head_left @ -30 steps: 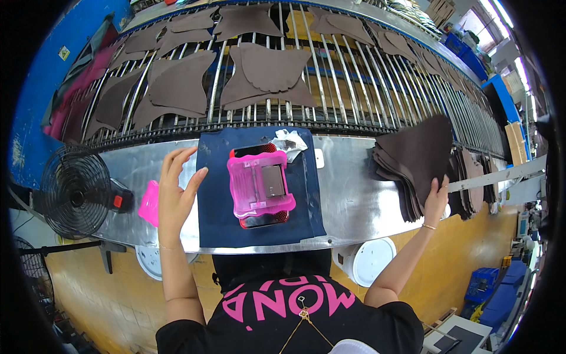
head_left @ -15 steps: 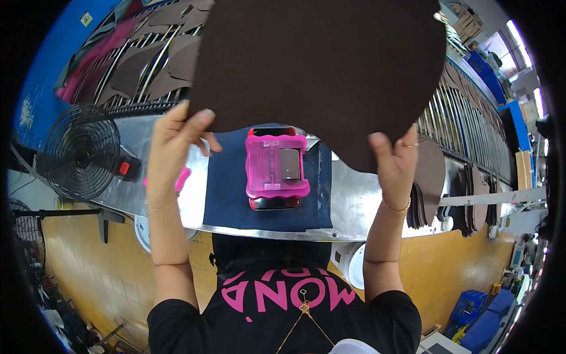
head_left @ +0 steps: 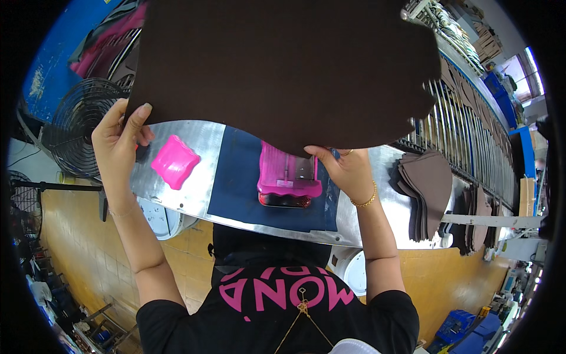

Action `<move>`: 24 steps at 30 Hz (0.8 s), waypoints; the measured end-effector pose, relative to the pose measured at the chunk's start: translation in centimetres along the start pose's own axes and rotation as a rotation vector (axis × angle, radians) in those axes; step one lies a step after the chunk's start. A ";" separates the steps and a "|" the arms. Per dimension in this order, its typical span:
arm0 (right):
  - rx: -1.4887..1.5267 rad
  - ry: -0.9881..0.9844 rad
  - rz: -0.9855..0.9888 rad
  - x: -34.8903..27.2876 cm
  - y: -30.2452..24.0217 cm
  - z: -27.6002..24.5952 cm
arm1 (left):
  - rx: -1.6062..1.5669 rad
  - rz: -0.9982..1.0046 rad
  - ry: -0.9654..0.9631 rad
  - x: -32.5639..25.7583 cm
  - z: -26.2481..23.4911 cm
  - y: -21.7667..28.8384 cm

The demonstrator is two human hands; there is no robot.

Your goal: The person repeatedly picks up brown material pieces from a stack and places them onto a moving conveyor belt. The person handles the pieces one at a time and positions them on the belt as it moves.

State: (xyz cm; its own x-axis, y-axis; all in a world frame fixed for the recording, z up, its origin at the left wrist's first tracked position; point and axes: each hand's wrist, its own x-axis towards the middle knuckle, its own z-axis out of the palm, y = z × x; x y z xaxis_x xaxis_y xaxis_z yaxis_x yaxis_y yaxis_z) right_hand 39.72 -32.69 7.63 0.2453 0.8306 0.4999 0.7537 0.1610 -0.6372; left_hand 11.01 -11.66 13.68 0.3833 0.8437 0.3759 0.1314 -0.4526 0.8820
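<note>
You hold a large dark brown sheet [head_left: 283, 65] up close to the camera, matte and felt-like, with a wavy cut lower edge and a notched right side. Your left hand [head_left: 118, 141] grips its lower left corner, fingers [head_left: 138, 118] clamped over the edge with the thumb behind; your right hand [head_left: 348, 171] pinches the lower edge near the middle, fingers closed on it from beneath. The sheet blocks most of the roller rack [head_left: 466, 124] behind, whose metal bars show only at the right. Below lies the shiny metal bench [head_left: 194, 141], covered in the middle by a navy mat [head_left: 242, 183]. On the mat sits a pink translucent plastic device [head_left: 289, 177], ribbed, with a darker base; its upper part is hidden by the sheet. A pink squarish pad [head_left: 175, 161] rests on bare metal to the left. A stack [head_left: 424, 189] of brown cut pieces, probably the same material, lies at the right. A black wire-caged fan [head_left: 76, 130] stands left of the bench.
</note>
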 end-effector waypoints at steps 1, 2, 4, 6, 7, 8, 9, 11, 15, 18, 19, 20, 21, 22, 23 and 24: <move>-0.011 0.004 -0.034 -0.2 0.3 0.1 | 0.007 -0.015 -0.004 -0.3 0.1 -0.1; -0.022 0.009 -0.068 -0.4 0.5 0.0 | 0.007 -0.009 -0.017 -0.5 0.2 -0.3; -0.095 0.024 -0.049 -0.9 0.1 -0.4 | 0.013 0.001 -0.039 -1.2 0.5 -1.0; -0.038 -0.036 -0.029 -1.4 0.2 -1.3 | -0.010 -0.018 -0.103 -1.8 1.0 -1.8; -0.065 -0.028 -0.032 -1.8 0.4 -1.8 | -0.025 -0.025 -0.142 -2.1 1.6 -2.2; -0.092 -0.019 -0.034 -2.4 0.6 -2.4 | -0.040 -0.032 -0.182 -2.3 2.2 -2.5; -0.133 -0.017 -0.022 -3.3 1.2 -3.0 | -0.042 -0.062 -0.239 -2.4 2.9 -2.7; -0.210 -0.013 -0.006 -5.6 3.1 -3.6 | -0.018 -0.087 -0.288 -3.1 4.7 -2.2; -0.243 0.039 0.176 -9.7 4.4 -4.6 | 0.129 -0.040 -0.430 -3.3 8.1 -1.8; -0.269 0.174 0.246 -12.5 4.7 -5.2 | 0.203 0.232 -0.478 -3.2 10.6 -1.8; -0.188 0.181 0.324 -12.8 4.2 -5.7 | 0.209 0.243 -0.507 -3.2 11.3 -1.5; -0.138 0.217 0.358 -13.5 4.3 -6.2 | 0.217 0.277 -0.518 -3.2 12.0 -1.1; -0.088 0.253 0.390 -14.5 4.8 -7.0 | 0.225 0.310 -0.529 -3.2 12.8 -0.8; -0.039 0.289 0.423 -15.0 4.9 -7.7 | 0.232 0.344 -0.540 -3.3 13.6 -0.4; -0.022 0.335 0.401 -15.2 4.5 -8.8 | 0.241 0.370 -0.553 -3.4 14.3 0.0; 0.065 0.474 0.421 -16.0 4.8 -9.4 | 0.249 0.396 -0.566 -3.5 14.9 0.4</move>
State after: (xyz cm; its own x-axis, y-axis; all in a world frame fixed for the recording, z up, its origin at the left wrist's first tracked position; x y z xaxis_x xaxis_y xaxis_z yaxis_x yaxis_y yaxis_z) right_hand 45.12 -50.24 2.04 0.7668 0.5060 0.3950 0.4990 -0.0828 -0.8626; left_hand 23.37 -19.10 8.47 0.8496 0.3559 0.3892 0.0634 -0.8016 0.5945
